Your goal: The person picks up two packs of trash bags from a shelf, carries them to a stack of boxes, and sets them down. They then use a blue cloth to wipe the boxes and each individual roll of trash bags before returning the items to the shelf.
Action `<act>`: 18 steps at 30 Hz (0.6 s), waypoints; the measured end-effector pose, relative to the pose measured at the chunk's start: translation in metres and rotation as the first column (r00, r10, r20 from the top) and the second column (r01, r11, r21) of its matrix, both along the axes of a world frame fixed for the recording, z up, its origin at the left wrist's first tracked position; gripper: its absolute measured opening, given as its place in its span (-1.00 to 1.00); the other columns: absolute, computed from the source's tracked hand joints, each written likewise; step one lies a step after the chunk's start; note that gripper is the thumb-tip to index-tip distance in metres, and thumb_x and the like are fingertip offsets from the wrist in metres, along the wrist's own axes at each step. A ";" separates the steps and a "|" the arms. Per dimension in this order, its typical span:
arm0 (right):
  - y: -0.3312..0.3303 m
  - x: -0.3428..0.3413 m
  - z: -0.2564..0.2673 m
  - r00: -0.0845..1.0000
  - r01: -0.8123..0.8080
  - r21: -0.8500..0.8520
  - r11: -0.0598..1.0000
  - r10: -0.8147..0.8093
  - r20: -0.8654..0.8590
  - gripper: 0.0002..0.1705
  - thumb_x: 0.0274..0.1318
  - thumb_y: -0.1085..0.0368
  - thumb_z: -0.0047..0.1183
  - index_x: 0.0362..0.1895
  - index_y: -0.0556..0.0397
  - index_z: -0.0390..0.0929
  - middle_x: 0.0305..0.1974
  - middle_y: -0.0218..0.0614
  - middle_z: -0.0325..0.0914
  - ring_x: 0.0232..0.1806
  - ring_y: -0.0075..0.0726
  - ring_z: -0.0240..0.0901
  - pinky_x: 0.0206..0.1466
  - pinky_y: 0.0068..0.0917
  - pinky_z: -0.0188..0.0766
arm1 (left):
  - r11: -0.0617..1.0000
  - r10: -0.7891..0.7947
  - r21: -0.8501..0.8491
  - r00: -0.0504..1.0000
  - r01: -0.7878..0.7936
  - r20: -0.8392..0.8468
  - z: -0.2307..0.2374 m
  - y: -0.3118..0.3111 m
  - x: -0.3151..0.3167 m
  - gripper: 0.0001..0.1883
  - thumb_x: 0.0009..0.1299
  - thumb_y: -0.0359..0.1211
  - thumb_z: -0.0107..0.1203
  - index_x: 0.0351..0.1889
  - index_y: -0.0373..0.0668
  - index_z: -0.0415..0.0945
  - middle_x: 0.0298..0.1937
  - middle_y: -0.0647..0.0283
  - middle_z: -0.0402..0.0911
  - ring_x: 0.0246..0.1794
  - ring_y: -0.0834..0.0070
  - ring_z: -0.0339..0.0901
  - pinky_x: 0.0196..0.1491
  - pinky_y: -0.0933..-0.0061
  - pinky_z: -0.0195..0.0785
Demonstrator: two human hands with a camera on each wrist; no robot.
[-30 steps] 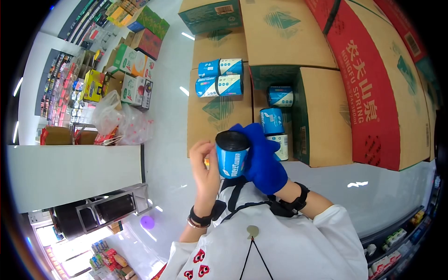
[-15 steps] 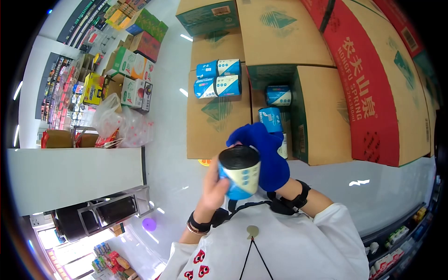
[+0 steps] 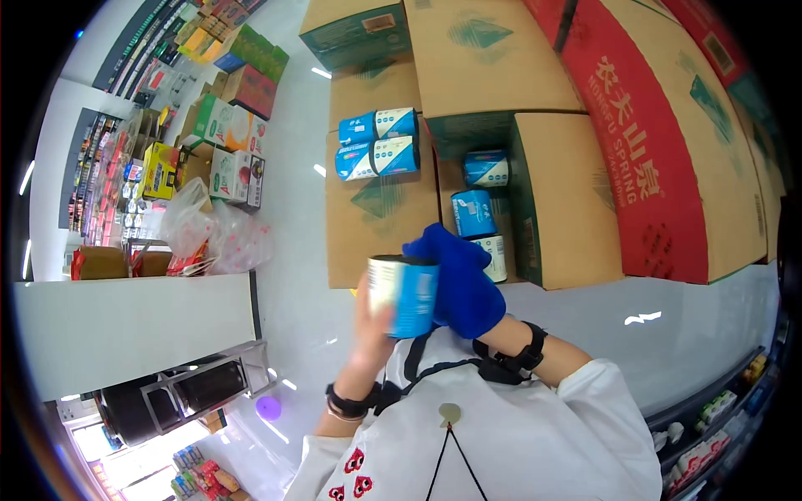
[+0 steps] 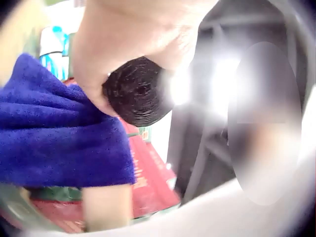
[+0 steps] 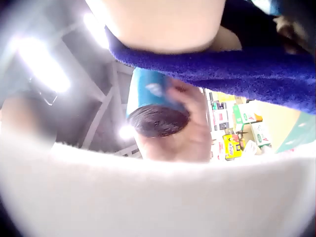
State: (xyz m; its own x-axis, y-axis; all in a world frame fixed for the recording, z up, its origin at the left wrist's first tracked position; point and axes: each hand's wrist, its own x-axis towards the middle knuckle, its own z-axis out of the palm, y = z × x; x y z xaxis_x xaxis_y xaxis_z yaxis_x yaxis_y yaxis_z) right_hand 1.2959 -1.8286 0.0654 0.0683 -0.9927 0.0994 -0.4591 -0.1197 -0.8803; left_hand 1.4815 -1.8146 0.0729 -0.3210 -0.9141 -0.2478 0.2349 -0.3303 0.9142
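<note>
My left hand [image 3: 368, 336] grips a roll of black plastic bags [image 3: 403, 294] in a blue and white printed wrapper. The left wrist view shows the thumb and fingers curled round the black coiled end [image 4: 140, 92]. Against the roll's right side lies my right hand, fully covered by a blue terry cloth [image 3: 459, 282] that reaches to the wrist. Its fingers are hidden under the cloth. Beyond the hands, more blue and white rolls [image 3: 376, 159] lie paired on a cardboard box [image 3: 380, 230]. Several others [image 3: 474, 213] are in the gap to its right.
Large cartons, one with a broad red band [image 3: 635, 167], stand ahead and to the right. A white counter [image 3: 142, 326] is at the left, with clear plastic bags [image 3: 213, 234] above it in view. A low shelf [image 3: 710, 426] runs along the lower right.
The bag roll has turned in my hands, so different sides of its wrapper face up over the second. It dipped toward my body, then rose again. The cloth-covered hand stays beside it.
</note>
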 end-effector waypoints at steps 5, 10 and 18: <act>-0.002 -0.004 0.017 0.962 -0.229 0.054 0.972 0.235 -0.140 -0.81 0.19 0.34 0.12 -0.10 -0.03 0.52 -0.15 -0.21 0.53 0.05 -0.19 0.43 0.05 -0.31 0.38 | 0.995 -0.052 -0.089 0.997 0.047 -0.062 0.034 -0.047 0.011 -0.30 0.58 0.03 -0.12 0.53 -0.19 0.08 0.39 0.03 0.39 0.31 0.19 0.47 0.21 0.20 0.44; 0.016 0.007 -0.070 0.341 -0.453 0.447 0.771 -0.314 0.886 -0.63 0.49 0.12 -0.16 0.22 0.00 0.40 0.15 -0.23 0.47 0.26 -0.33 0.37 0.37 -0.35 0.27 | 0.978 -0.130 -0.128 0.958 0.167 0.257 0.056 -0.084 -0.022 -0.30 0.58 -0.21 0.04 0.54 -0.26 -0.04 0.30 0.12 0.37 0.26 0.40 0.41 0.25 0.42 0.36; 0.022 -0.014 -0.017 0.903 -0.228 0.366 0.902 0.056 0.426 -0.64 0.54 0.15 -0.19 0.24 0.04 0.38 0.07 -0.19 0.46 0.15 -0.34 0.43 0.22 -0.28 0.39 | 0.764 -0.595 -0.227 0.796 0.604 0.115 0.078 -0.097 -0.139 -0.13 0.58 -0.12 0.05 0.66 -0.10 -0.28 0.63 -0.03 -0.05 0.59 0.18 0.06 0.54 0.13 -0.03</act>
State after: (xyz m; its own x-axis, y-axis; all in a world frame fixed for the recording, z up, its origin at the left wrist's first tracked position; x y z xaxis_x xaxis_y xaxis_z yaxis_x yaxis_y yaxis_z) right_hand 1.2816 -1.8067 0.0481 0.2521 -0.9344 -0.2517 -0.0664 0.2428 -0.9678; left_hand 1.3424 -1.9114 0.1508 -0.8192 -0.5693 -0.0692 0.0306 -0.1640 0.9860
